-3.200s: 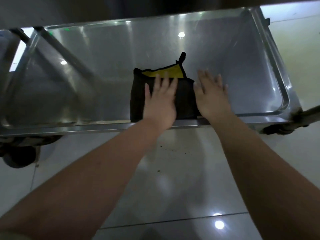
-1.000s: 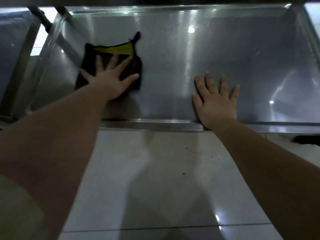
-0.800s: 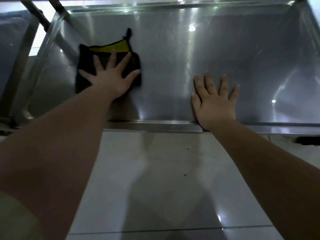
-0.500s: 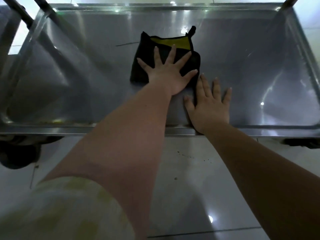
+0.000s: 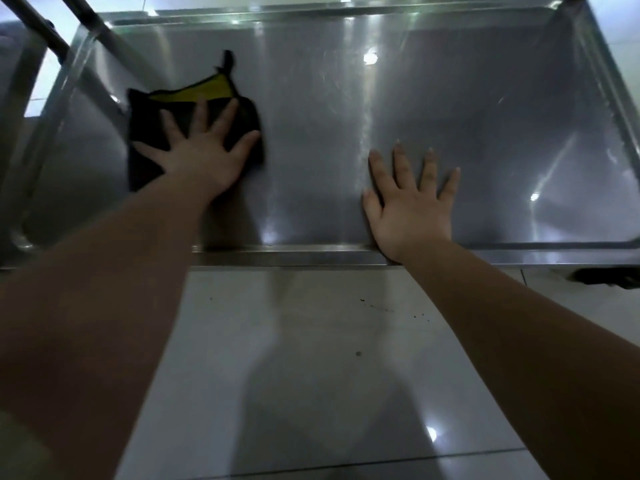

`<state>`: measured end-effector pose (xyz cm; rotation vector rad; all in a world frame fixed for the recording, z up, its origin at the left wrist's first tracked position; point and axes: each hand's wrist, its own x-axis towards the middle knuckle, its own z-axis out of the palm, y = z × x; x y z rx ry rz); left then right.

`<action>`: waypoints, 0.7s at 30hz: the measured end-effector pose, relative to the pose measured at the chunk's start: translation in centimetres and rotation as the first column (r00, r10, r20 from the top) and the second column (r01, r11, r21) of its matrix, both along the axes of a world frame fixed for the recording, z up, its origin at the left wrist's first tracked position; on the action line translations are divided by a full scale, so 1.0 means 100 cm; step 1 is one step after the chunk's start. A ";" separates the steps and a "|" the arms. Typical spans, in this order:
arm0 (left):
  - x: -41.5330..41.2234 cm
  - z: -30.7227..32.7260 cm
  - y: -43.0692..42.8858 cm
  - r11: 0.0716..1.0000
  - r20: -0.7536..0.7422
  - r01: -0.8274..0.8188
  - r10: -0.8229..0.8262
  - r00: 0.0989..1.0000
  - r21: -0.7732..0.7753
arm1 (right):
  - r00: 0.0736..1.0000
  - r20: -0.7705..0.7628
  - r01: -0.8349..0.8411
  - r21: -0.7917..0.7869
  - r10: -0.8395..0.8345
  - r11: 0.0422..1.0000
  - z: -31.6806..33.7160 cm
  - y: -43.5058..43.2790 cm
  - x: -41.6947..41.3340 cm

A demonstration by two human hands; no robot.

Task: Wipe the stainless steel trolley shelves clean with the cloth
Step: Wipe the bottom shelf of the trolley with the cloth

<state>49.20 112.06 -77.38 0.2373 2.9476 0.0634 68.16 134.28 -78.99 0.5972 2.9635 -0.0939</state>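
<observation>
A low stainless steel trolley shelf point(image 5: 485, 116) with a raised rim fills the upper half of the view. A folded black cloth point(image 5: 149, 133) with a yellow inner side and a small hanging loop lies on its left part. My left hand point(image 5: 204, 150) presses flat on the cloth, fingers spread and straight. My right hand point(image 5: 412, 202) lies flat on the bare steel near the shelf's front rim, fingers spread, about a hand's width to the right of the cloth.
Slanted steel trolley tubes point(image 5: 45, 32) rise at the upper left corner. A dark caster point(image 5: 609, 277) shows under the shelf's right front edge. A glossy pale tiled floor point(image 5: 311, 375) with a few dark specks lies between me and the trolley.
Over the last half second my left hand has slid the cloth leftward, away from my right hand. The right hand has stayed planted near the front rim.
</observation>
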 end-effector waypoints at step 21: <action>0.046 -0.002 -0.091 0.994 -0.003 0.113 -0.113 0.994 0.004 | 0.971 -0.025 -0.239 -0.031 0.239 0.970 0.018 -0.085 -0.045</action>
